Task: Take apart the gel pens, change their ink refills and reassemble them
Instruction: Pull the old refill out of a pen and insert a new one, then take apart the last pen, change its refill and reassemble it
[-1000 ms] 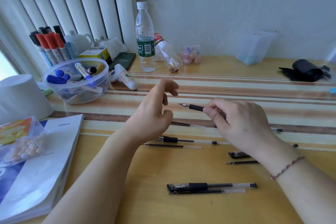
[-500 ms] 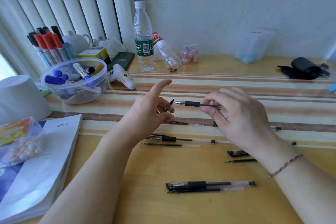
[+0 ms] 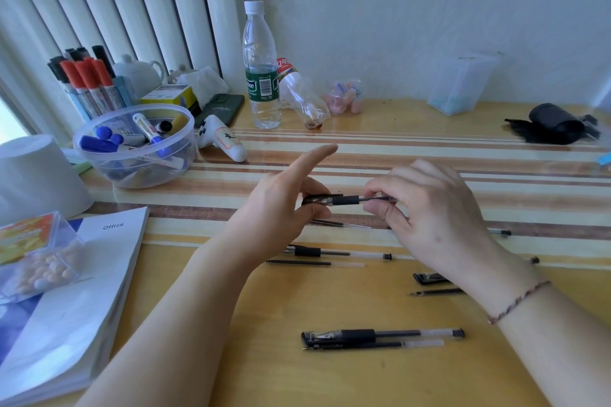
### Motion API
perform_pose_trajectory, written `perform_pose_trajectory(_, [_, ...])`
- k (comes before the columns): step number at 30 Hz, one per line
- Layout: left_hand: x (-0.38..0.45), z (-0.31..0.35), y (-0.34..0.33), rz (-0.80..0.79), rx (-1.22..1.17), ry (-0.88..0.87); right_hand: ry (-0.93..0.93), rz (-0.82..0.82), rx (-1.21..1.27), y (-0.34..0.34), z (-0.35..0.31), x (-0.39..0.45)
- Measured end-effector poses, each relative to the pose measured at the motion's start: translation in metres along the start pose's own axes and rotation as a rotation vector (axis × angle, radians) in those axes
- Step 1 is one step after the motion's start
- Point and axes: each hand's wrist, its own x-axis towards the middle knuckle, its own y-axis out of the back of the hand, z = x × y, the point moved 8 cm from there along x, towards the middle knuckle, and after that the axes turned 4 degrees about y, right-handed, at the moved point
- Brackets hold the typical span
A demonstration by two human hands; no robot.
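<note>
My right hand (image 3: 426, 208) grips a gel pen (image 3: 347, 199) by its clear barrel, tip pointing left, above the desk. My left hand (image 3: 284, 205) pinches a black cap (image 3: 314, 199) that sits over the pen's tip, index finger stretched out. On the desk lie an uncapped pen (image 3: 337, 253) with a loose refill (image 3: 314, 263) beside it, a capped pen (image 3: 380, 334) with a refill (image 3: 373, 345) along it near the front, a loose black cap (image 3: 429, 278) and another refill (image 3: 436, 292) by my right wrist.
A clear bowl of markers (image 3: 132, 145) and a marker holder (image 3: 89, 82) stand at the back left, a water bottle (image 3: 261, 66) behind centre. A booklet (image 3: 76, 301) with a pill box (image 3: 36, 258) lies at left. A black pouch (image 3: 555, 124) is at far right.
My left hand picked up a black cap and brought it onto the tip of the pen in my right hand. Both hands came closer together.
</note>
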Motion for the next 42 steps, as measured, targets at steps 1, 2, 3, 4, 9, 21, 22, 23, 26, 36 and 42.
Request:
perform_pose_trajectory(1, [0.0, 0.003, -0.001, -0.003, 0.009, -0.019, 0.002, -0.005, 0.001, -0.001, -0.001, 0.0])
perform_pose_trajectory(2, [-0.001, 0.006, -0.002, -0.003, 0.015, -0.032, 0.0, -0.008, 0.004, -0.001, -0.001, 0.0])
perform_pose_trajectory(3, [-0.001, 0.008, -0.002, -0.001, 0.012, -0.04, -0.001, -0.008, 0.009, -0.001, 0.0, 0.0])
perform_pose_trajectory(4, [-0.001, 0.01, -0.002, 0.001, 0.002, -0.048, -0.001, -0.006, 0.014, -0.001, 0.0, 0.0])
perform_pose_trajectory(9, [-0.004, 0.016, -0.002, 0.001, -0.03, -0.075, 0.006, 0.008, 0.061, -0.002, -0.001, 0.0])
perform_pose_trajectory(21, [-0.005, 0.023, 0.001, 0.029, 0.074, -0.118, -0.048, 0.0, 0.221, -0.004, 0.0, 0.002])
perform_pose_trajectory(22, [-0.005, 0.024, -0.001, 0.015, 0.105, -0.135, -0.049, -0.016, 0.241, -0.006, 0.001, 0.002])
perform_pose_trajectory(23, [-0.005, 0.024, -0.002, 0.005, 0.133, -0.148, -0.051, -0.034, 0.264, -0.008, 0.001, 0.001])
perform_pose_trajectory(26, [-0.003, 0.007, 0.002, 0.059, 0.174, -0.056, -0.078, -0.038, 0.222, -0.005, 0.01, 0.002])
perform_pose_trajectory(36, [-0.001, -0.047, 0.009, 0.031, 0.273, 0.248, -0.578, -0.475, 0.191, -0.01, 0.091, -0.024])
perform_pose_trajectory(42, [-0.003, -0.045, 0.007, -0.005, 0.266, 0.219, -0.552, -0.639, 0.064, -0.014, 0.09, -0.029])
